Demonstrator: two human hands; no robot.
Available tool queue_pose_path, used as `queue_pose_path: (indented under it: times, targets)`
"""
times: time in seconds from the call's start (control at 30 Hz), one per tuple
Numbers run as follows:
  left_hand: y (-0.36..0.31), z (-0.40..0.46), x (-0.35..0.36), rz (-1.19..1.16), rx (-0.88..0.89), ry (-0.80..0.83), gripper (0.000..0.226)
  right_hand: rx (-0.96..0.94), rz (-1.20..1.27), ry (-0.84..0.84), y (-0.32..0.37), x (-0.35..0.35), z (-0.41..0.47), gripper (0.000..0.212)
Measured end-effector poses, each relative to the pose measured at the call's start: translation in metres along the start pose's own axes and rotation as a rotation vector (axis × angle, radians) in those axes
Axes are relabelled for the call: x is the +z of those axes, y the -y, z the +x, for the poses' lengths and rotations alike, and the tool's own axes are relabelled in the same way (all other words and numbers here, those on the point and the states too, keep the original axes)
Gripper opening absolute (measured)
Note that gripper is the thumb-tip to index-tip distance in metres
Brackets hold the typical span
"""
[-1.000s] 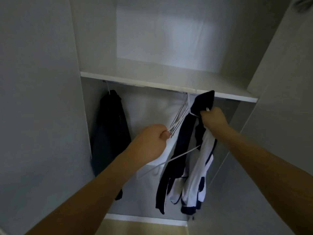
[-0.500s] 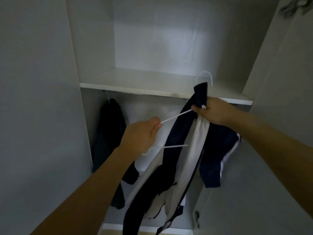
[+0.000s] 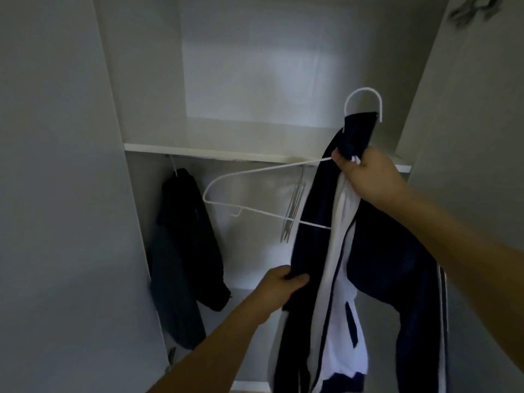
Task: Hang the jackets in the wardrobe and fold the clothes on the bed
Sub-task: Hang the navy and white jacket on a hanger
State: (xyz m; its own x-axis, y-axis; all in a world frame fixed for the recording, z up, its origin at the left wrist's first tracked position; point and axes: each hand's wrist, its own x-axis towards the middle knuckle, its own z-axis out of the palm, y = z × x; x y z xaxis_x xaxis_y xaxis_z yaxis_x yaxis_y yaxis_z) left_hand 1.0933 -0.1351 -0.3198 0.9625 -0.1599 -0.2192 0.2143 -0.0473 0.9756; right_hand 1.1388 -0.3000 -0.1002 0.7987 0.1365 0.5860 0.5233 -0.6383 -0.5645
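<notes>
Before the open wardrobe (image 3: 147, 251), our right hand (image 3: 368, 177) grips the navy-and-white jacket (image 3: 320, 251) and white hanger (image 3: 255, 194) together while our left hand (image 3: 280, 287) pinches its front edge.

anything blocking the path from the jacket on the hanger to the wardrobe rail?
Nothing visible blocks it. The navy-and-white jacket on the white hanger is held in front of the shelf edge. On the rail, the dark jacket hangs far left, the spare hangers right, with an open stretch between.
</notes>
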Motion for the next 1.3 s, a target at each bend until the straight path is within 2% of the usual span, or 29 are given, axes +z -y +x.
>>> queue_pose_path:
  times: [0.07,0.1,0.17,0.2,0.3,0.37,0.4,0.47,0.53,0.63,0.7,0.77,0.83,0.9,1.0,1.03,1.13,1.17,1.23,1.27,1.3]
  targets:
    - [-0.013,0.011,-0.005,-0.068,-0.007,-0.052,0.024,-0.018,-0.053,-0.026,-0.003,-0.012,-0.005,0.04]
    - [-0.022,0.012,-0.015,-0.141,-0.047,-0.072,0.019,-0.017,-0.088,-0.03,-0.007,-0.021,-0.008,0.041]
    - [-0.05,0.011,-0.046,-0.24,-0.16,-0.071,0.023,0.02,-0.162,-0.001,-0.017,-0.043,-0.017,0.038]
    - [-0.067,0.009,-0.064,-0.213,-0.192,-0.066,0.029,0.033,-0.21,0.019,-0.023,-0.053,-0.022,0.038]
    - [-0.123,0.006,-0.115,-0.019,-0.177,-0.125,0.029,-0.028,-0.426,0.051,-0.04,-0.074,-0.038,0.044]
    - [-0.164,0.004,-0.127,0.02,-0.126,-0.184,0.026,-0.114,-0.541,0.035,-0.045,-0.074,-0.046,0.049]
    - [-0.184,0.002,-0.126,0.034,-0.099,-0.192,0.025,-0.166,-0.568,0.007,-0.046,-0.071,-0.049,0.041]
    - [-0.218,-0.005,-0.111,0.034,-0.047,-0.158,0.022,-0.168,-0.642,-0.057,-0.045,-0.063,-0.044,0.007]
    - [-0.243,-0.015,-0.085,0.002,0.018,-0.036,0.02,-0.049,-0.677,-0.033,-0.04,-0.052,-0.037,0.019]
    - [-0.264,-0.032,-0.042,0.079,0.145,0.113,0.027,0.08,-0.378,0.03,-0.027,-0.043,-0.029,0.02]
    - [-0.274,-0.038,-0.025,0.221,0.241,0.074,0.034,0.108,-0.118,0.123,-0.018,-0.042,-0.028,0.029]
    - [-0.284,-0.04,-0.018,0.308,0.33,-0.011,0.037,0.134,0.032,0.202,-0.01,-0.043,-0.027,0.048]
    - [-0.298,-0.042,-0.013,0.297,0.418,-0.043,0.032,0.147,0.096,0.235,-0.006,-0.043,-0.024,0.064]
    - [-0.314,-0.047,-0.008,0.262,0.484,-0.039,0.021,0.11,0.128,0.254,0.004,-0.039,-0.02,0.066]
    - [-0.329,-0.054,-0.002,0.302,0.497,-0.054,0.019,0.055,0.101,0.255,0.021,-0.029,-0.01,0.081]
    - [-0.33,-0.055,-0.001,0.329,0.49,-0.07,0.019,0.052,0.06,0.216,0.025,-0.024,-0.006,0.078]
    - [-0.326,-0.053,-0.007,0.292,0.523,-0.149,0.017,0.111,-0.025,0.05,0.034,-0.014,0.01,0.03]
    - [-0.318,-0.054,-0.014,0.283,0.607,-0.24,0.017,0.125,-0.034,0.015,0.036,-0.011,0.014,0.022]
    - [-0.279,-0.058,-0.029,0.311,0.9,-0.51,0.016,0.141,-0.014,-0.016,0.041,-0.006,0.019,0.016]
    - [-0.244,-0.061,-0.03,0.313,1.007,-0.601,0.015,0.14,-0.001,-0.027,0.044,-0.003,0.02,0.017]
    - [-0.201,-0.064,-0.027,0.325,1.026,-0.608,0.015,0.131,-0.004,-0.035,0.047,0.001,0.021,0.018]
